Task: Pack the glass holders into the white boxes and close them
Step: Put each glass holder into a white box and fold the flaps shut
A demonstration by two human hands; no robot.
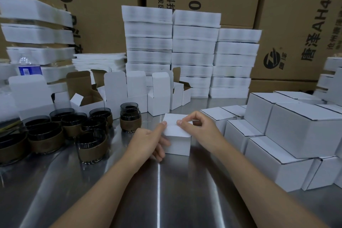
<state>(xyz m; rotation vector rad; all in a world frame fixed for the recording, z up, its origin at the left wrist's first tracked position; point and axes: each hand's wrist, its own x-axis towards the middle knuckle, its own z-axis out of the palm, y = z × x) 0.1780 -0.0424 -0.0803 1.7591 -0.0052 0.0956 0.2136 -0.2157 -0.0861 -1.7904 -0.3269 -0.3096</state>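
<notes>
A small white cardboard box (178,144) is seen at the centre of the frame on the shiny steel table (166,190), directly between both hands. Its left wall is gripped by the left hand (148,140), thumb laid on the lid flap (175,127). The flap is pinched from the right by the curled right hand (198,126). The flap's free edge faces the bottom of the frame, seemingly untucked, so a downward tuck there is judged next.
</notes>
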